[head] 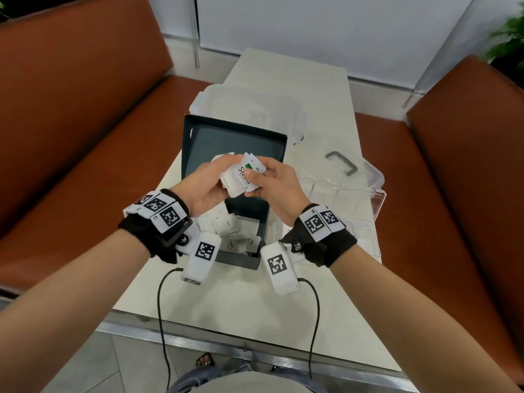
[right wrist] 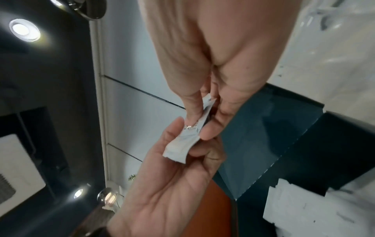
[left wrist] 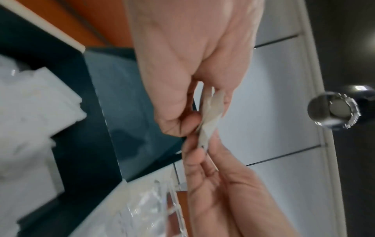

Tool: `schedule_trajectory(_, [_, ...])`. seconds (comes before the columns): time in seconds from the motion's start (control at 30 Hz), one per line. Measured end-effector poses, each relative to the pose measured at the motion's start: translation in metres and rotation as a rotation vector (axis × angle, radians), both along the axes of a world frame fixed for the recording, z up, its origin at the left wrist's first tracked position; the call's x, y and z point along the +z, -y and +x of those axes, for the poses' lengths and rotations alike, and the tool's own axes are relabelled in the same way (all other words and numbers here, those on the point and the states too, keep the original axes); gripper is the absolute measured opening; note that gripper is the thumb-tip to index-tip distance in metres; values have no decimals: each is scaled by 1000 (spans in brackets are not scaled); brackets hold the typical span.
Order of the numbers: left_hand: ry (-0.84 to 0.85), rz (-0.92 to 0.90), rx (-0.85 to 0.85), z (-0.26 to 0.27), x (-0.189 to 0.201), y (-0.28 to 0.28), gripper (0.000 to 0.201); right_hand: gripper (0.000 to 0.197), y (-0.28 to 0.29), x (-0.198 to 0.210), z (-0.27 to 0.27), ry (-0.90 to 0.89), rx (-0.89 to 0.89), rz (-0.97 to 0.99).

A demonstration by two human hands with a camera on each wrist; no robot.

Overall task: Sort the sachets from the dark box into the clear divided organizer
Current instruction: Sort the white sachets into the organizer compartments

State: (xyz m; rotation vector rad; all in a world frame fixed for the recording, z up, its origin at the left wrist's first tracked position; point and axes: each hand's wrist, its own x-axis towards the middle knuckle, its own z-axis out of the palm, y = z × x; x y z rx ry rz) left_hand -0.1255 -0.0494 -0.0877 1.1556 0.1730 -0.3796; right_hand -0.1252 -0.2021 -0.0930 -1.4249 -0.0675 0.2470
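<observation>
Both hands hold a small bundle of white sachets above the dark box; the top one reads "Stevia" with a green mark. My left hand grips the bundle from the left, and my right hand pinches it from the right with the thumb on top. In the left wrist view, the left hand pinches the sachets' edge. In the right wrist view, the right hand pinches the sachets. More sachets lie at the box's near end. The clear divided organizer stands to the right.
The organizer's clear lid with a grey handle lies open behind it. A clear plastic bag lies beyond the box. Orange bench seats flank the narrow white table. Two cables hang off the near edge.
</observation>
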Motion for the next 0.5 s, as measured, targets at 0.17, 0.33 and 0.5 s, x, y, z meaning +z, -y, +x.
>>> schedule_trajectory(0.17, [-77, -164, -133, -7, 5, 27, 29, 31, 18, -4, -1, 166, 33, -250])
schedule_trajectory(0.33, [-110, -110, -193, -11, 6, 47, 39, 45, 42, -9, -6, 223, 7, -426])
schedule_trajectory(0.5, [-100, -50, -243, -13, 5, 58, 38, 47, 73, -10, -9, 120, -118, -467])
